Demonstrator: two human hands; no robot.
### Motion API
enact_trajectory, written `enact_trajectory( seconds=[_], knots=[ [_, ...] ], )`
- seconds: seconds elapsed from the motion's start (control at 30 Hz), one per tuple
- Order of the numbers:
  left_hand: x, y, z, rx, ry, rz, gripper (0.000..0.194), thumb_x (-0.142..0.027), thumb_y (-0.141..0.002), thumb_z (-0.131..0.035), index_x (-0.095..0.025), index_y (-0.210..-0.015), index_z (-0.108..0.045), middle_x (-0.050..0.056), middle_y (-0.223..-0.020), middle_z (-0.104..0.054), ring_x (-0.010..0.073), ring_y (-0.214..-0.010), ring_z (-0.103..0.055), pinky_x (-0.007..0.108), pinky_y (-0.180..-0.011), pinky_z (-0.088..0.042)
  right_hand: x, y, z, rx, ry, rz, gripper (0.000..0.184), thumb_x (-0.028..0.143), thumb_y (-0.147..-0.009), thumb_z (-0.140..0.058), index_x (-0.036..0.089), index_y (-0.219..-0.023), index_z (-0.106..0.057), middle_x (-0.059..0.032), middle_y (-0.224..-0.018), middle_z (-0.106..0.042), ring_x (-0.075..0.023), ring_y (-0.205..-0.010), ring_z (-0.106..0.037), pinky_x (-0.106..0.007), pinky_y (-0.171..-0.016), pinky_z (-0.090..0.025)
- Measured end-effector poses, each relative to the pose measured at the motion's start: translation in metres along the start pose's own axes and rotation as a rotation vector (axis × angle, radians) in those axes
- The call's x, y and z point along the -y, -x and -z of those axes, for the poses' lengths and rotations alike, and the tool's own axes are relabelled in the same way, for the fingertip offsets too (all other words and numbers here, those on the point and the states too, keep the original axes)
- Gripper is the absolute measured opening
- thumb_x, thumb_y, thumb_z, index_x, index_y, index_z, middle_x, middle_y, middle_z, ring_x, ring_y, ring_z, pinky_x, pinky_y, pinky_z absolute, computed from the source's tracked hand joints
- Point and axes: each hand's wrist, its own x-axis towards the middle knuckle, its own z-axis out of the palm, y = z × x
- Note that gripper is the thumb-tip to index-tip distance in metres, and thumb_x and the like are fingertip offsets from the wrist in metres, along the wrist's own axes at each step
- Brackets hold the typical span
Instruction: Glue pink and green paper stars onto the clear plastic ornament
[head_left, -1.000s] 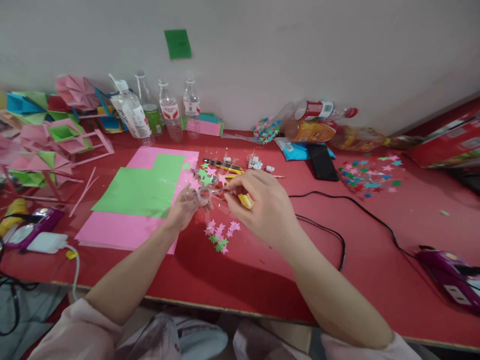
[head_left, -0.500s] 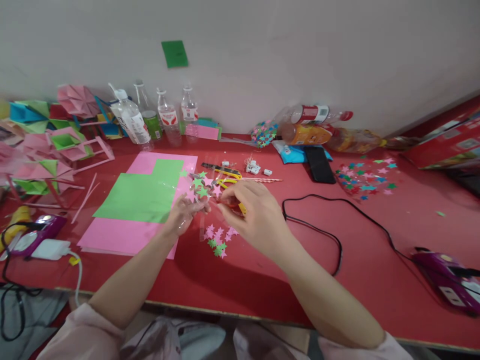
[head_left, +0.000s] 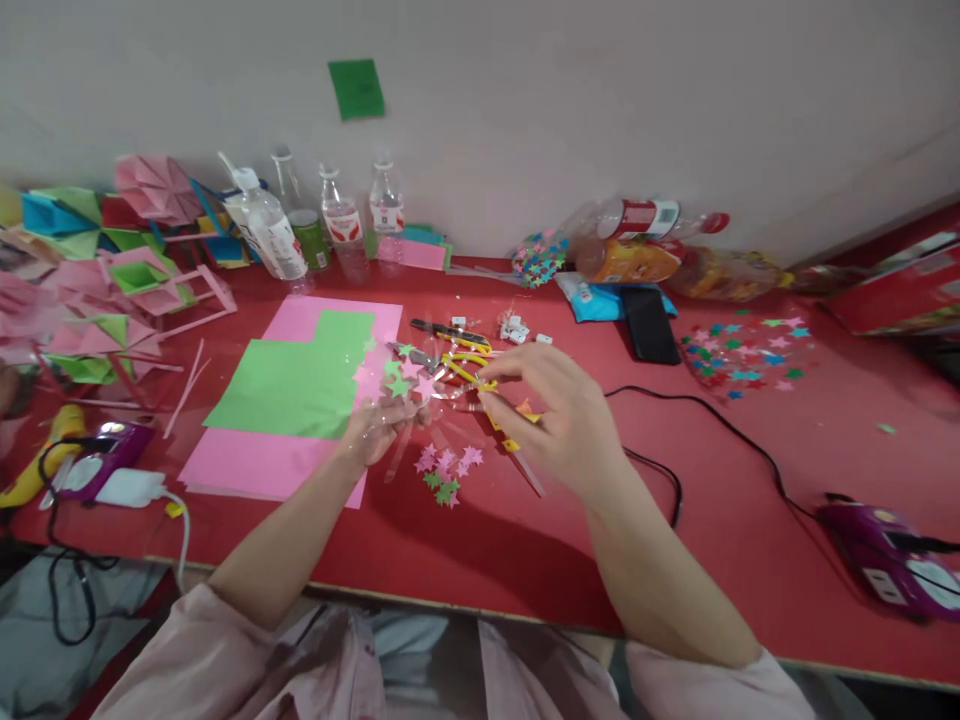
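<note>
Plastic [head_left: 403, 382], clear, star-dotted — in half-curled left hand [head_left: 372, 432]; right hand [head_left: 564, 418] — fingertips narrowly apart, contents unclear

Pink and green paper stars [head_left: 445, 475]

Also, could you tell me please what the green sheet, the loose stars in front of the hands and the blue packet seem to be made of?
Green sheet: matte paper, judging by its flat, even colour and crisp edges.
Loose stars: probably matte paper too; they look thin and flat.
Blue packet: likely smooth plastic film, from its soft, uneven shape.
</note>
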Motion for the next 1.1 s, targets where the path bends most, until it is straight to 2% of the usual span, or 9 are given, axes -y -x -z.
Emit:
enact_trajectory(
  seconds=[0.1, 0.23, 0.47, 0.6, 0.73, 0.9, 1.1],
  knots=[
    [-0.001, -0.001, -0.002, -0.057, 0.075, 0.015, 0.018, -0.008, -0.051, -0.073, -0.015, -0.06, -0.059, -0.001, -0.068, -0.065, 0.0113, -0.063, -0.061, 0.024, -0.062, -0.048, -0.004, -0.001, -0.008, 0.034, 0.002, 0.014, 0.007, 0.02, -0.086, -0.057, 0.02, -0.092, -0.059, -0.0039, -0.091, -0.067, -0.0169, -0.09, -0.061, -0.033, -0.081, -0.049],
    [-0.002, -0.001, -0.004, -0.068, 0.083, -0.009, 0.024, -0.011, -0.051, -0.077, -0.015, -0.054, -0.053, -0.003, -0.059, -0.059, 0.0117, -0.06, -0.061, 0.026, -0.063, -0.05, -0.006, -0.001, -0.01, 0.034, -0.003, 0.015, 0.006, 0.018, -0.087, -0.057, 0.02, -0.091, -0.06, -0.0038, -0.089, -0.067, -0.0169, -0.089, -0.062, -0.034, -0.081, -0.049],
    [-0.004, -0.002, 0.0, 0.026, -0.021, -0.004, 0.025, -0.021, -0.054, -0.079, -0.015, -0.049, -0.056, 0.001, -0.054, -0.06, 0.0134, -0.058, -0.061, 0.027, -0.06, -0.05, 0.004, 0.002, -0.001, -0.135, -0.093, 0.17, 0.019, 0.008, -0.084, -0.057, 0.024, -0.092, -0.06, -0.0013, -0.089, -0.068, -0.0151, -0.084, -0.063, -0.033, -0.076, -0.051],
    [-0.004, -0.004, 0.002, 0.046, -0.017, -0.005, 0.021, -0.022, -0.054, -0.079, -0.015, -0.053, -0.059, 0.002, -0.057, -0.064, 0.0123, -0.057, -0.061, 0.025, -0.059, -0.049, 0.003, 0.003, -0.01, -0.054, -0.086, 0.205, 0.023, 0.007, -0.084, -0.056, 0.023, -0.099, -0.059, -0.003, -0.096, -0.069, -0.0165, -0.091, -0.064, -0.034, -0.081, -0.051],
    [-0.004, -0.005, 0.003, 0.044, 0.021, 0.01, 0.025, -0.02, -0.052, -0.08, -0.016, -0.051, -0.055, -0.001, -0.053, -0.062, 0.0119, -0.055, -0.061, 0.026, -0.06, -0.05, -0.005, 0.001, -0.018, 0.044, -0.123, 0.136, 0.024, 0.009, -0.086, -0.054, 0.022, -0.105, -0.058, -0.0034, -0.103, -0.069, -0.0165, -0.1, -0.062, -0.035, -0.088, -0.048],
    [-0.002, -0.006, 0.004, 0.039, 0.044, 0.018, 0.027, -0.019, -0.05, -0.081, -0.016, -0.055, -0.055, -0.002, -0.054, -0.06, 0.0123, -0.055, -0.06, 0.027, -0.06, -0.051, -0.007, 0.0, -0.016, 0.096, -0.166, 0.029, 0.013, 0.017, -0.087, -0.057, 0.024, -0.098, -0.06, 0.0006, -0.09, -0.07, -0.0157, -0.087, -0.063, -0.035, -0.084, -0.044],
    [-0.002, -0.006, 0.003, 0.027, 0.032, 0.035, 0.027, -0.02, -0.049, -0.081, -0.016, -0.056, -0.055, -0.002, -0.053, -0.06, 0.0125, -0.053, -0.06, 0.027, -0.057, -0.049, -0.004, 0.001, -0.022, 0.118, -0.238, 0.014, 0.01, 0.017, -0.088, -0.055, 0.024, -0.092, -0.061, 0.0014, -0.085, -0.07, -0.0138, -0.08, -0.062, -0.033, -0.081, -0.046]
  ],
)
